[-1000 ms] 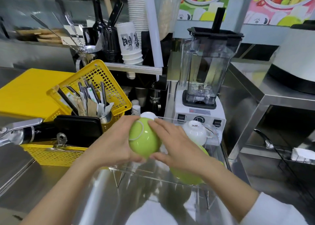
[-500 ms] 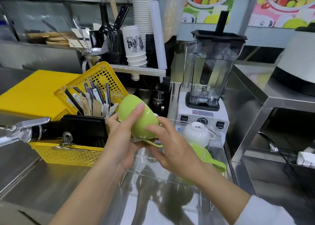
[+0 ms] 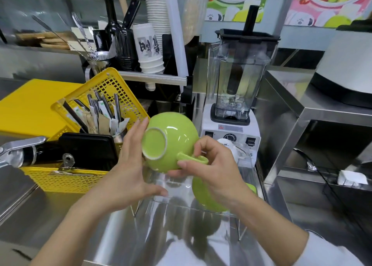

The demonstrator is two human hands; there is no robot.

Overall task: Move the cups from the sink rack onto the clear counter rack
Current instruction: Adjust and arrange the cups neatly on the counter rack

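Note:
A green cup (image 3: pixel 173 140) is held tilted above the clear counter rack (image 3: pixel 177 195), its base turned toward me. My right hand (image 3: pixel 217 171) pinches its handle from the right. My left hand (image 3: pixel 128 165) rests against the cup's left side with the fingers spread. On the rack, partly hidden by my right hand, sits a second green cup (image 3: pixel 205 197). A white cup (image 3: pixel 231 147) stands upside down at the rack's far end. The sink rack is out of view.
A yellow basket (image 3: pixel 66 177) with cutlery and a black box stands left of the rack. A blender (image 3: pixel 235 96) is behind it. A steel shelf unit (image 3: pixel 314 120) rises on the right. A tap handle (image 3: pixel 18 147) juts in from the left.
The green cup has been turned in my hands so its base faces me and its handle points right. It sits a little higher and further right than before.

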